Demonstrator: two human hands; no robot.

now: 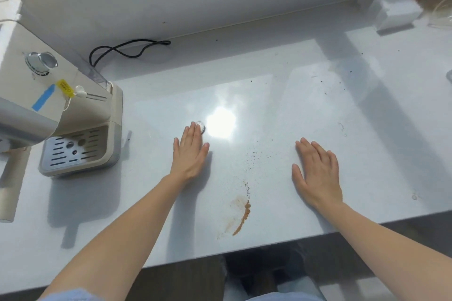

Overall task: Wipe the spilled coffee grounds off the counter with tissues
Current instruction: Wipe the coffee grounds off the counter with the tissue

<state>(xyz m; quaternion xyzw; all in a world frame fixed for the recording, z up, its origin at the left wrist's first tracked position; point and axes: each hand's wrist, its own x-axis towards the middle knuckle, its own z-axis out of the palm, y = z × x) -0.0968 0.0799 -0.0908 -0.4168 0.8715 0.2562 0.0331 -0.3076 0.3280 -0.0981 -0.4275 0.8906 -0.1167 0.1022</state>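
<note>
Both the left hand and right hand lie spread flat, empty, on the glossy white desk, flanking the brown coffee-ground smear at lower centre, seemingly poised to begin.

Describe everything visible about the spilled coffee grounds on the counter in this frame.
The coffee grounds lie on the pale glossy counter near its front edge, between the left hand and right hand, touched by neither. They form a curved brown ridge with a fainter tan smear to its left. A thin trail of dark specks runs up from it toward the counter's middle. No tissue lies on them.
</note>
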